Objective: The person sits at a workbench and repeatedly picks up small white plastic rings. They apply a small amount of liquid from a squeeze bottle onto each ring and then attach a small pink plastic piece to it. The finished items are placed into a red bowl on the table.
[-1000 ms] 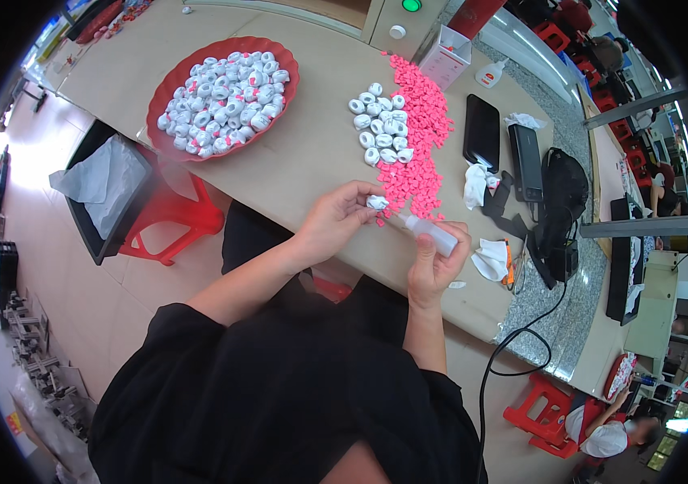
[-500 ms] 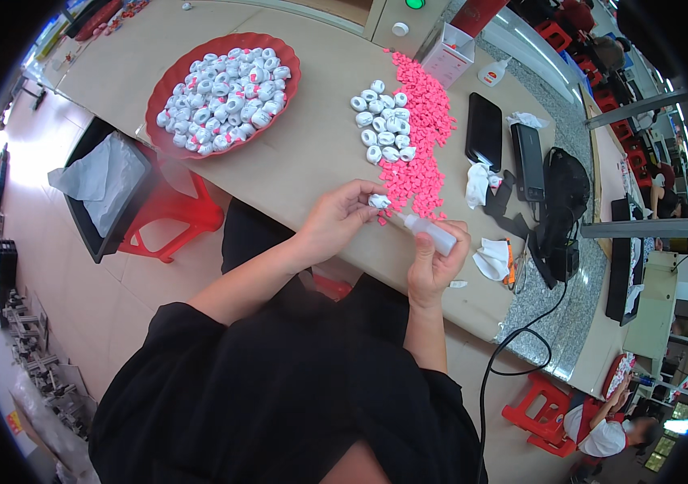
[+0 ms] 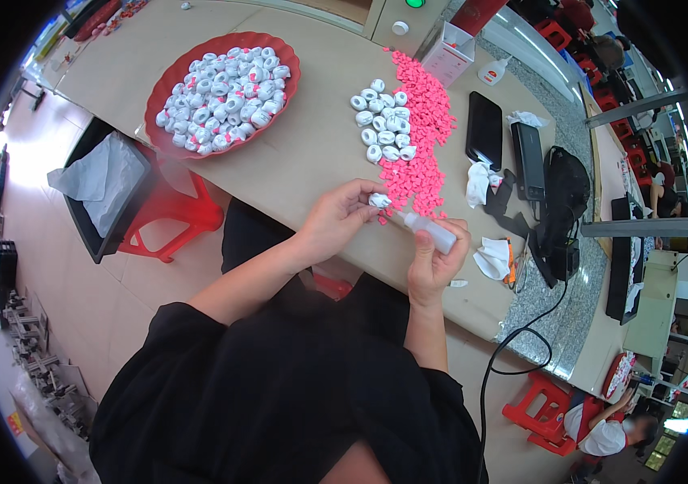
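The left hand (image 3: 336, 218) is pinching one white piece (image 3: 379, 200) over the surface (image 3: 316, 105), while the right hand (image 3: 434, 266) is gripping a translucent bottle (image 3: 434, 234), its nozzle pointing at that piece, apparently for aim; contact cannot be told. Pink bits (image 3: 423, 105) and clustered white pieces (image 3: 380, 121) are lying just beyond, presumably for short reach; a filled red dish (image 3: 292, 85) is standing leftward.

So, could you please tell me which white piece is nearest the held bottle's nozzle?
The white piece pinched in the left hand; those in the red bowl and beside the pink pieces lie farther off.
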Motion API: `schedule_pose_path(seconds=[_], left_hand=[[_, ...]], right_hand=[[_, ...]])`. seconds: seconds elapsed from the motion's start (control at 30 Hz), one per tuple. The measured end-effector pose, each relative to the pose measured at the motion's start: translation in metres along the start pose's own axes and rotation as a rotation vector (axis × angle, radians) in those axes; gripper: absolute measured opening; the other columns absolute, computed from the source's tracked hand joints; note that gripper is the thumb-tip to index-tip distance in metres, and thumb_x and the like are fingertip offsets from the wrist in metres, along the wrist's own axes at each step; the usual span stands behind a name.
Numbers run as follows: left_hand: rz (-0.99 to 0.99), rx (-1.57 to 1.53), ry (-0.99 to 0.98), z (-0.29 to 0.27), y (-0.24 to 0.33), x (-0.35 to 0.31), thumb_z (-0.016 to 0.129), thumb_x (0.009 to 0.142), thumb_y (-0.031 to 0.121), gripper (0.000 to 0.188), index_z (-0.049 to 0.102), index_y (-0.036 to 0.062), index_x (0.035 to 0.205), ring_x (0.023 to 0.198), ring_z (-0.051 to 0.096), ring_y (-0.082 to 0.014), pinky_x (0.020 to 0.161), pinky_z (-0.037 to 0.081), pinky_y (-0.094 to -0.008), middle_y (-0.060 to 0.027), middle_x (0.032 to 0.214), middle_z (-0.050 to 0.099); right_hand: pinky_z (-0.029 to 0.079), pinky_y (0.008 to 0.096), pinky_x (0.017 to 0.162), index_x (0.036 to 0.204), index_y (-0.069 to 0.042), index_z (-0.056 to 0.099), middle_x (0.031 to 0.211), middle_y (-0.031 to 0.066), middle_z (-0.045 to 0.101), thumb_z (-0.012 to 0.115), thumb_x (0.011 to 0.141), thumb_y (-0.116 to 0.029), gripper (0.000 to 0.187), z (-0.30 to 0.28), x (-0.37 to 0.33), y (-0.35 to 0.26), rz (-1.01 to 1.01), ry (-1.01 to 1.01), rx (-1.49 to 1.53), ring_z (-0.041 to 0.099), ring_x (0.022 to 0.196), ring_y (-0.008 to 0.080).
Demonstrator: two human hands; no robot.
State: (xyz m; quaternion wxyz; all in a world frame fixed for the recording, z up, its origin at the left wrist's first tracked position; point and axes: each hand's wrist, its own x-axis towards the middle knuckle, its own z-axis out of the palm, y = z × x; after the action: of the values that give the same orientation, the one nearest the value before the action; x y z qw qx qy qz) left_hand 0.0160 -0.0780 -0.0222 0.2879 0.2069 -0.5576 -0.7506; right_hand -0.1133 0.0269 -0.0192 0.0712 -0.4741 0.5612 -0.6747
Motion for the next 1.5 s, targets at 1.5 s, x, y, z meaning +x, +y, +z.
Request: schedule_pose_path(seconds=[1.5], left_hand=[[0.018,-0.039,0.036,0.0013,0.0010,0.0004,0.048,0.086,-0.004,0.025,0.047,-0.0021,0.111,0.083,0.058,-0.0115,0.074,0.047,-0.0238,-0.0057,0.090,0.054]], right_hand=[[0.038,0.0253,0.065,0.097,-0.001,0.044,0.085,0.0100,0.046,0.062,0.081,-0.011,0.026,0.0002,0.0043,-0.0028,-0.162,-0.035,-0.217,0.045,0.074,0.0160]])
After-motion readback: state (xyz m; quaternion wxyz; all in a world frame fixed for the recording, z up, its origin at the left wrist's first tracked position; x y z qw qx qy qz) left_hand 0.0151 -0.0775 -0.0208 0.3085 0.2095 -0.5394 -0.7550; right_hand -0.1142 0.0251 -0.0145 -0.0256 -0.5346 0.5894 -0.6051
